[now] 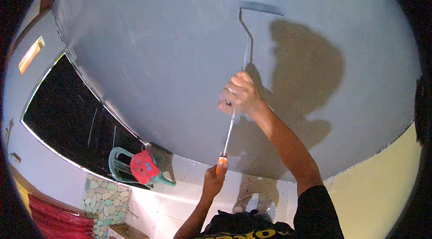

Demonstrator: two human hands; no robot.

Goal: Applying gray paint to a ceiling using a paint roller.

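A paint roller with a long thin metal rod rises in front of me, its grey roller sleeve (262,8) lying against the grey wall (180,72). My right hand (240,91) is wrapped round the upper part of the rod. Lower down, my left hand (213,179) grips the orange handle (221,163) at the rod's bottom end. A paler, wet-looking patch shows on the wall above the sleeve. My shadow falls on the wall to the right of the rod.
A green plastic chair (118,167) with a red cushion (144,167) stands at the left by a dark doorway (67,108). Below me, a round container (270,206) is partly hidden by my shirt. Stone-patterned surface (107,200) and red curtain (58,218) lie lower left; a yellow wall (378,185) lies right.
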